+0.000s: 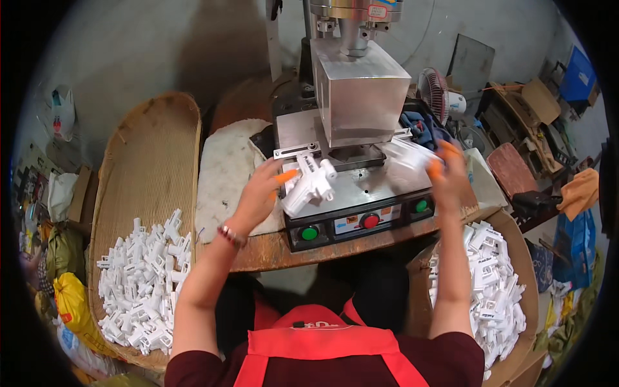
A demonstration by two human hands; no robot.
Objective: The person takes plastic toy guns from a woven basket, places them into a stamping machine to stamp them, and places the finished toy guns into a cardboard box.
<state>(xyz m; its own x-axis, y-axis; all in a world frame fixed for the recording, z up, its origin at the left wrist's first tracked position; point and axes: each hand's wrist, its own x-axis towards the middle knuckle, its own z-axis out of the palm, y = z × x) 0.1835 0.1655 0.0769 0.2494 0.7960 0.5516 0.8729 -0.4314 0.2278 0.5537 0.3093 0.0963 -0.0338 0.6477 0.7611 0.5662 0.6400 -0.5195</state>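
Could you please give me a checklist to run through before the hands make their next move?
1. Left hand holding a white part: ok.
2. Right hand securely gripping the blurred white part: cannot tell.
3. Both hands out from under the metal block: ok.
4. Orange finger covers on both hands: ok.
5. Green buttons and red button uncovered: ok.

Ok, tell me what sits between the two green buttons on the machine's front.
The head view shows a red button on a pale panel, between the left green button and the right green button.
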